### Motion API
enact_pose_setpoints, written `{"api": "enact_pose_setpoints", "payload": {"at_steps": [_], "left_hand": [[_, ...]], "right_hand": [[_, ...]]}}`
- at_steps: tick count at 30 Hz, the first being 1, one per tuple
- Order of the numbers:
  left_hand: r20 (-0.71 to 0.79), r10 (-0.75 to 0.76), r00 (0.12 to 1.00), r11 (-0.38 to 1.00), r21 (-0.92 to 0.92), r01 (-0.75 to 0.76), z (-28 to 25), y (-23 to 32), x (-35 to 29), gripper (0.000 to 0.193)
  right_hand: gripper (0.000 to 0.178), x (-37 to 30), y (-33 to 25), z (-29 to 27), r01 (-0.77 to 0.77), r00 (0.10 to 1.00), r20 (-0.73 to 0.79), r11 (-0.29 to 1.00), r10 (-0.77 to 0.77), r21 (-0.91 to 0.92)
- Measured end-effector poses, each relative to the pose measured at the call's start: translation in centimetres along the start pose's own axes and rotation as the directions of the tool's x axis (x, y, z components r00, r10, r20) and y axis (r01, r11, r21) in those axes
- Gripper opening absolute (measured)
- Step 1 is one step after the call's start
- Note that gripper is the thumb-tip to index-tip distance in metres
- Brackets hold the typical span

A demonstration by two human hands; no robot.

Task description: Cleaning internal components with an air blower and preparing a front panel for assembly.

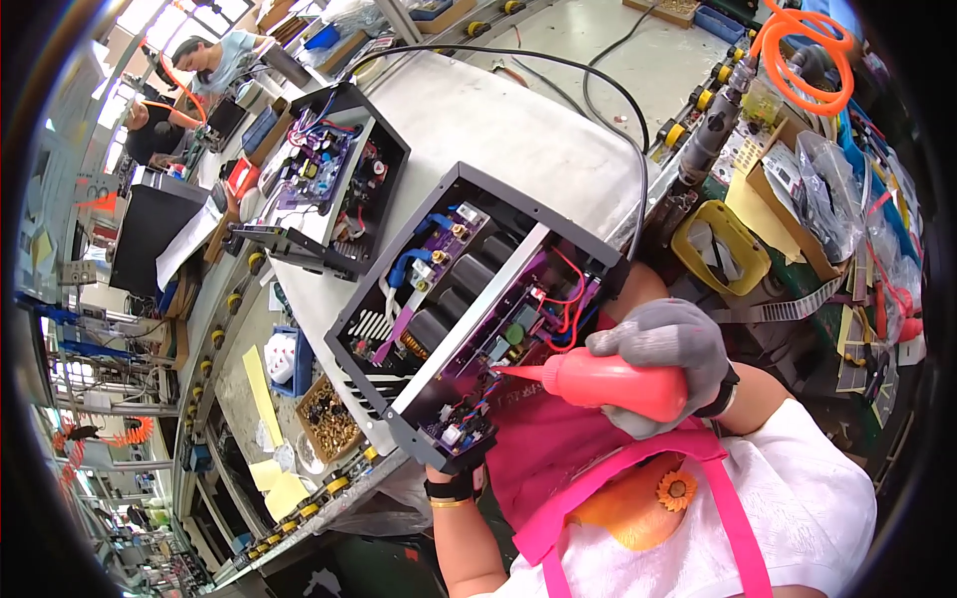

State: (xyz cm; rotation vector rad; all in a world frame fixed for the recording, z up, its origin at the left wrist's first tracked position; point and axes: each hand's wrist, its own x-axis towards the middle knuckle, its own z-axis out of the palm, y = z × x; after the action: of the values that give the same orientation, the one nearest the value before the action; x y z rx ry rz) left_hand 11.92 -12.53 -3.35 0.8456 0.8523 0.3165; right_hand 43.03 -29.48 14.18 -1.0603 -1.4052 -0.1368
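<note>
My right hand (pixel 675 344), in a grey glove, is wrapped round a red squeeze bottle (pixel 618 387). The bottle lies nearly level, its thin nozzle pointing left over the near edge of a dark metal casing (pixel 503 194). Inside this open casing are purple circuit boards (pixel 503 349), black cylinders (pixel 480 269), red wires and a pale metal divider. My left wrist (pixel 451 488), with a dark band, reaches up to the casing's near corner. The casing hides the fingers of that hand. Farther left stands a second open casing (pixel 384 135) with boards and wires inside.
Both casings rest on a pale board (pixel 449 110) on a roller line. Left are a box of small brass-coloured parts (pixel 329 421) and a blue bin (pixel 292 359). Right are a yellow basket (pixel 718 249), a hanging power driver (pixel 706 140) and an orange coiled hose (pixel 797 60). Two people work far left.
</note>
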Motion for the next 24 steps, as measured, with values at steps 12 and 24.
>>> {"api": "enact_pose_setpoints", "payload": {"at_steps": [12, 24], "left_hand": [[0.170, 0.047, 0.984, 0.922, -0.386, 0.022, -3.3, -4.0, 1.4, 0.050], [0.156, 0.174, 0.972, 0.983, -0.089, -0.162, -1.3, -1.3, 0.9, 0.050]], "right_hand": [[0.051, 0.2, -0.4, 0.0, 0.001, 1.000, 0.002, 0.990, 0.000, -0.140], [0.045, 2.0, -2.5, 1.1, -0.003, 0.994, -0.104, 0.955, 0.036, 0.296]]}}
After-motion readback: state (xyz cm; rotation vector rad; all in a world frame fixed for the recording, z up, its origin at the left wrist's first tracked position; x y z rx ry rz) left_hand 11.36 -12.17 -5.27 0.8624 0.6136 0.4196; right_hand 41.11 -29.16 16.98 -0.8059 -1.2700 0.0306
